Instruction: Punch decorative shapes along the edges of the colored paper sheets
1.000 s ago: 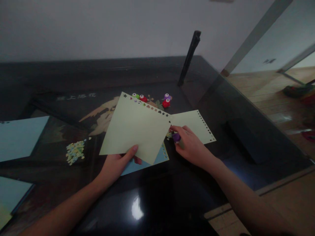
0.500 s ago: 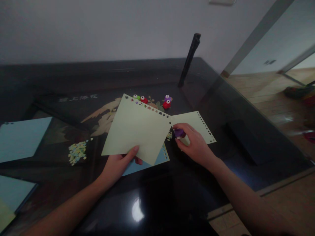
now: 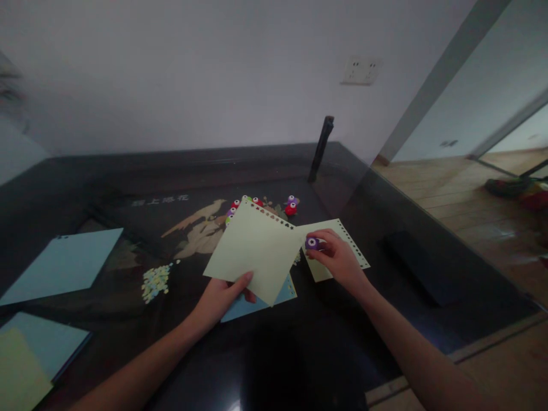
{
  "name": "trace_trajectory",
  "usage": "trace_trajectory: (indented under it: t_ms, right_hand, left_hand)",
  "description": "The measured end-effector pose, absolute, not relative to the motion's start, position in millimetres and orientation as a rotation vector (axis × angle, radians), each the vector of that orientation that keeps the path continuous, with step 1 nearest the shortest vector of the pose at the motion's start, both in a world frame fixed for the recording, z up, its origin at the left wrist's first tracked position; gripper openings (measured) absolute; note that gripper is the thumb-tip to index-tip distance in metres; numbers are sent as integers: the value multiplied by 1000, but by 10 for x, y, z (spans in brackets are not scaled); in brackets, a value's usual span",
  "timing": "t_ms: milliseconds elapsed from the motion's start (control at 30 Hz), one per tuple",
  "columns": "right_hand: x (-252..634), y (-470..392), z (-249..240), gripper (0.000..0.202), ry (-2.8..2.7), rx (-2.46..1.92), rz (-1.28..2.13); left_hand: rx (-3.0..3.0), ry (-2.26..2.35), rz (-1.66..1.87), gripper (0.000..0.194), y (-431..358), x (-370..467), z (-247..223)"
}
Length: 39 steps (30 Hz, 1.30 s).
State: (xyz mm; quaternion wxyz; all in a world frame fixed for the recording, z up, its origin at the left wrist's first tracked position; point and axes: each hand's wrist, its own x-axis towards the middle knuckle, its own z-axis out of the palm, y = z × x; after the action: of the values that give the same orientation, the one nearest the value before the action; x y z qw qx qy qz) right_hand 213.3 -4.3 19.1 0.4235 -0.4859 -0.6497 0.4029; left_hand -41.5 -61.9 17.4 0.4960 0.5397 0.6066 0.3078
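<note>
Between thumb and fingers, my left hand (image 3: 229, 292) grips a pale green sheet of paper (image 3: 257, 251) by its lower edge; small shapes are punched along the top edge. My right hand (image 3: 338, 260) holds a purple craft punch (image 3: 312, 244), its round white face with a dark star turned toward me. The punch is apart from the sheet, just right of it. Beneath the held sheet, a blue sheet (image 3: 246, 308) partly shows. Another pale sheet (image 3: 321, 274) with holes along its right edge lies behind my right hand.
Several colourful punches (image 3: 291, 209) stand beyond the sheet. A pile of punched paper bits (image 3: 155, 282) lies to the left, near blue sheets (image 3: 68, 265) and a yellow-green sheet (image 3: 21, 371). A dark upright post (image 3: 321, 148) rises at the back; a dark flat object (image 3: 419, 268) lies right.
The view has tilted up, showing more wall and a socket. My right hand has turned the purple punch so its star face shows. My left hand still holds the sheet.
</note>
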Motion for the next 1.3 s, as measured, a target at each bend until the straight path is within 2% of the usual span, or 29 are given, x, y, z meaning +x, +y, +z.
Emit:
trace_trajectory:
  t_ms: [233,333,433,600,833,967,1133,1300]
  right_hand:
    - [2214,50,355,27,-1652,-1274,911]
    - [2211,248,366,27,-1759,-1265,750]
    - [2199,579,263,25,-1873,-1372,494]
    - [2190,1064,-21,23,-1870,-1460,346]
    - [2147,1280,-200,18,-1905,-1519,312]
    - [2116,1356,-189,20,-1897,-1532,326]
    - [2136,1267,-28,26,-1869,-1480,369]
    - [2100,808,256,18,-1921,-1344,530]
  left_hand:
    - [1325,1279,771,33,-630,-408,141]
    - [1333,1259,788,37,-640,-400,98]
    - [1396,1253,789,40,-650,-397,63]
    - [1642,1212,666,31,-669,-428,17]
    - [1605,1211,882,36,-645,-412,-28]
    - [1418,1194,865,36,-595,-416,-24]
    - [1237,1191,892,42,-548,-447,102]
    - [1185,1173,875,37,-530,-478,194]
